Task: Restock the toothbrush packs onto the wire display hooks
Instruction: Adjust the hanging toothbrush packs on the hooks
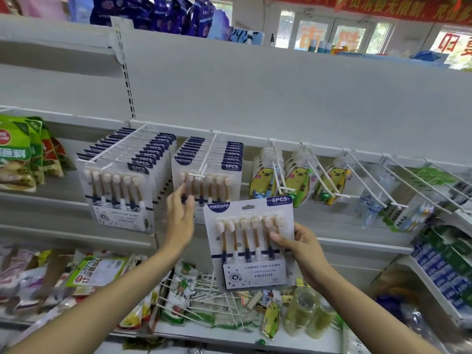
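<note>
Our right hand (pixel 304 249) is item one: its grip pinches a toothbrush pack (pixel 249 242) by the right edge, thumb across the front. We note the pack upright with a slight tilt, long axis vertical, hang hole at top, bristle heads pointing up, label facing us. It sits below and apart from the wire hooks. Our left hand (pixel 180 217), grip spread and fingers relaxed, touches the front pack of the middle hanging row (pixel 207 172). We count a second full row (pixel 120 185) on the hook to the left. Bear-print pouches (pixel 263 180) hang on hooks to the right.
</note>
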